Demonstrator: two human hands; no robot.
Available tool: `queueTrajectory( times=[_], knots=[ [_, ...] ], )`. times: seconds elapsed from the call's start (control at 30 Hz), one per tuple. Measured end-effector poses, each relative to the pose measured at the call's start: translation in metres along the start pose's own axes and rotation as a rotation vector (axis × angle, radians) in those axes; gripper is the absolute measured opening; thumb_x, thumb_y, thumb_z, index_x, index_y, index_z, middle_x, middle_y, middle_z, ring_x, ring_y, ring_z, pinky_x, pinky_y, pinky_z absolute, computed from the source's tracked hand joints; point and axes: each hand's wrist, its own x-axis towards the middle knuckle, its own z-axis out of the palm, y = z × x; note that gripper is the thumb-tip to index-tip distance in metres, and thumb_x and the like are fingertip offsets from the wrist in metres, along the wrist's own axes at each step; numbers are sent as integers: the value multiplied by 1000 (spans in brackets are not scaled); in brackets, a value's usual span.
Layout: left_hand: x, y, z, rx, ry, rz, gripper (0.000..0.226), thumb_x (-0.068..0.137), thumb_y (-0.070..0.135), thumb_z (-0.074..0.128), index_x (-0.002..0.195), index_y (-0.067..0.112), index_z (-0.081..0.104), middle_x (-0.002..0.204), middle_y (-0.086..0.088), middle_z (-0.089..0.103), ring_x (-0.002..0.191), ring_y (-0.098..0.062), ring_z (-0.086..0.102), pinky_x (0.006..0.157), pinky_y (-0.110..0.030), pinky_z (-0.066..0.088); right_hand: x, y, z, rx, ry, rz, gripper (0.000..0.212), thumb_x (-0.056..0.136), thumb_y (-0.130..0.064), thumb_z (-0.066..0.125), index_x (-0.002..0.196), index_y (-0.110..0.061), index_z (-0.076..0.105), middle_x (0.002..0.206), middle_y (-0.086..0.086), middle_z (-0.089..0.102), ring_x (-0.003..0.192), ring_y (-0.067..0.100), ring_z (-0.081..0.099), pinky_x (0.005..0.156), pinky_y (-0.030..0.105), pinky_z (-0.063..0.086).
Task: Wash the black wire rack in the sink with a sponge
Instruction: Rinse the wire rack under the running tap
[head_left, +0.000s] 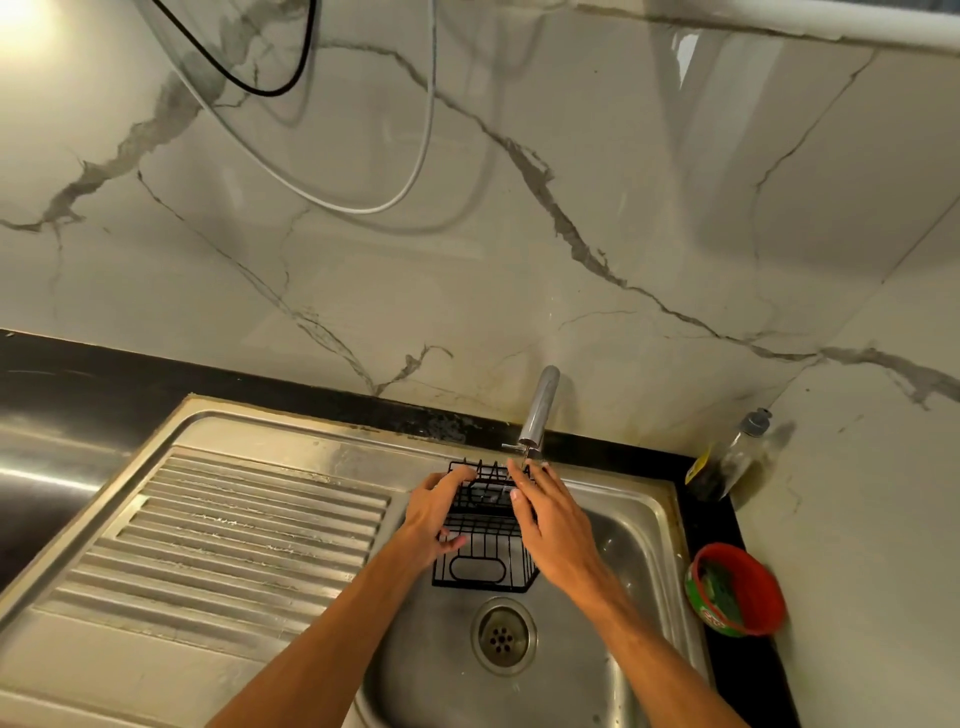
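The black wire rack (485, 545) is held over the steel sink (639, 525) bowl, just below the tap (540, 410). My left hand (436, 512) grips its left side, fingers curled over the top wires and thumb on a lower wire. My right hand (550, 514) lies against the rack's right side with fingers stretched toward the tap's handle. A thin stream of water seems to fall on the rack's far edge. No sponge is in either hand; a green scrub pad sits in the red tub (737, 590) at the right.
The ribbed draining board (234, 540) spreads to the left of the bowl. The drain (503, 635) lies below the rack. A clear bottle (727, 457) stands in the back right corner on the black counter. Cables hang on the marble wall.
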Motion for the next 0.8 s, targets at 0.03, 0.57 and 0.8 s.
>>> queueTrajectory(
  times=[0.03, 0.57, 0.8],
  knots=[
    [1, 0, -2, -15, 2, -10, 45, 81, 50, 73, 116, 24, 61, 111, -16, 68, 105, -31, 64, 78, -40, 61, -5, 2, -1, 29, 43, -16, 47, 103, -49, 31, 149, -39, 34, 156, -10, 33, 146, 10, 24, 118, 33, 26],
    [0, 9, 12, -63, 28, 12, 47, 84, 54, 69, 118, 24, 56, 106, -20, 70, 93, -33, 70, 75, -47, 63, 16, 3, -8, 66, 219, 131, 45, 105, -37, 35, 147, -21, 42, 157, 0, 34, 148, 12, 22, 120, 37, 25],
    [-11, 16, 29, 5, 6, 24, 70, 66, 70, 78, 119, 28, 58, 115, -10, 66, 104, -30, 65, 70, -39, 63, 14, -3, -6, -170, 33, 265, 53, 105, -42, 14, 156, -27, 9, 164, 7, -1, 152, 20, -3, 123, 44, 0]
  ],
)
